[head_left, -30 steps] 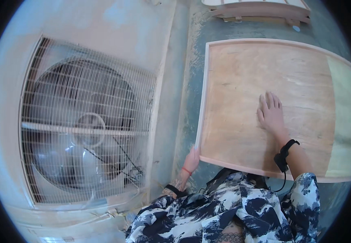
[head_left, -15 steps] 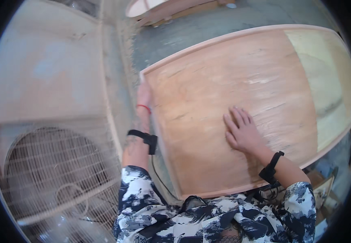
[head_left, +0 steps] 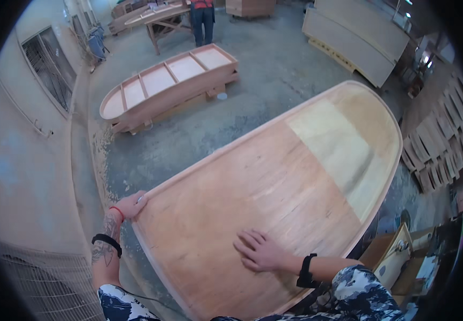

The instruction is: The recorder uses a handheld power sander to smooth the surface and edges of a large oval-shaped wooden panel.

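Observation:
A large wooden panel (head_left: 210,203) with one rounded end and a raised rim lies before me, a paler yellowish band crossing it near the far end. At its left corner my left hand (head_left: 131,205) is closed round the rim. A small pale patch shows by those fingers; I cannot make out what it is. My right hand (head_left: 259,251) rests open and flat on the panel's surface, fingers spread a little, holding nothing.
A rounded wooden frame with compartments (head_left: 170,83) stands low on the floor beyond. A person (head_left: 202,21) is at a far wooden table (head_left: 162,15). A large board (head_left: 354,40) leans at the back right, above stacked wooden pieces (head_left: 437,139). A wire-grilled fan (head_left: 44,278) is lower left.
My view has tilted up, bringing the room beyond into sight. My left hand stays at the panel's corner, and my right hand is still flat on its surface.

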A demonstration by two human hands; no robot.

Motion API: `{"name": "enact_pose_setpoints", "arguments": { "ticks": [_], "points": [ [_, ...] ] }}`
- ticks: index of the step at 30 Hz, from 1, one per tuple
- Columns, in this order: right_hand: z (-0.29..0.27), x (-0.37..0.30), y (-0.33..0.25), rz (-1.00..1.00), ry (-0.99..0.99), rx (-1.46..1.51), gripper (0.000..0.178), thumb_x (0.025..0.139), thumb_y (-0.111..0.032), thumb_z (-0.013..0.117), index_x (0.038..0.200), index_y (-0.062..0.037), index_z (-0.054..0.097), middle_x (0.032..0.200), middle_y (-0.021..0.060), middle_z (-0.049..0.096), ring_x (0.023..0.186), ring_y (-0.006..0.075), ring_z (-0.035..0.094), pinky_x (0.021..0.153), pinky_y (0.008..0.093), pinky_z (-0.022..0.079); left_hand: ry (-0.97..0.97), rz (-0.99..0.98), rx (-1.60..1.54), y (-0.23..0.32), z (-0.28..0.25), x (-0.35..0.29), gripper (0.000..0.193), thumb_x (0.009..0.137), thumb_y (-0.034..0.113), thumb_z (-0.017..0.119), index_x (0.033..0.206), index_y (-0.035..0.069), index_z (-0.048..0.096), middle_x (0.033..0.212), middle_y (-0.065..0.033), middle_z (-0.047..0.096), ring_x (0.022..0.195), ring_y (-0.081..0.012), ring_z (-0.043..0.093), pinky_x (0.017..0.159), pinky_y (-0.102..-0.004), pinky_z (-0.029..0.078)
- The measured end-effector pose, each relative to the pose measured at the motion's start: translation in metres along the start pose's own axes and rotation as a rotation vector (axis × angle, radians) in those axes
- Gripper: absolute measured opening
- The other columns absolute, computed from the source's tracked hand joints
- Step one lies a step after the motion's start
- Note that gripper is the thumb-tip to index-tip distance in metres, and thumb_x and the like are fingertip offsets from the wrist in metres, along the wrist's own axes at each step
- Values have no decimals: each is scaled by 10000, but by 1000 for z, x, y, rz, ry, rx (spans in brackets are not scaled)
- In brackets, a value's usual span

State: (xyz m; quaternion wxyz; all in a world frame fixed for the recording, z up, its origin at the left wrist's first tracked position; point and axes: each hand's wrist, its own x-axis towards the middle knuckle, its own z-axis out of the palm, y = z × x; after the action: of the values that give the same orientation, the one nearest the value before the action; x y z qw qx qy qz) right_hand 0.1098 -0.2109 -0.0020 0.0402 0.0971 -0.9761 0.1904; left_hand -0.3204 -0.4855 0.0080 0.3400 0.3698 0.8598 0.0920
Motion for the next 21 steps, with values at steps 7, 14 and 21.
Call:
{"name": "enact_pose_setpoints", "arguments": {
  "ticks": [7, 14, 21],
  "points": [
    [-3, 6, -3, 2, 51, -26, 508, 951, -355, 513, 1344, -33, 519, 1391, 249, 471, 1312, 389, 429, 1112, 493, 312, 112, -18, 66, 121, 13, 92, 589, 1009, 508, 215, 1446, 174, 425, 1355, -207, 555, 1219, -393, 548, 1041, -436, 422],
    [3, 13, 3, 1, 122, -8, 487, 927, -324, 550, 1342, -69, 533, 1384, 223, 485, 1297, 365, 451, 1095, 477, 340, 263, -7, 105, 242, 14, 160, 483, 1016, 364, 257, 1249, 81, 572, 1194, -189, 655, 1099, -376, 630, 935, -499, 483],
    [0, 12, 18, -23, 66, 9, 487, 931, -302, 534, 1363, -78, 510, 1379, 216, 487, 1305, 358, 445, 1079, 467, 358, 308, -113, 220, 116, 17, 90, 349, 984, 241, 328, 1121, 86, 608, 1124, -204, 679, 1078, -379, 645, 884, -505, 517]
  ]
}}
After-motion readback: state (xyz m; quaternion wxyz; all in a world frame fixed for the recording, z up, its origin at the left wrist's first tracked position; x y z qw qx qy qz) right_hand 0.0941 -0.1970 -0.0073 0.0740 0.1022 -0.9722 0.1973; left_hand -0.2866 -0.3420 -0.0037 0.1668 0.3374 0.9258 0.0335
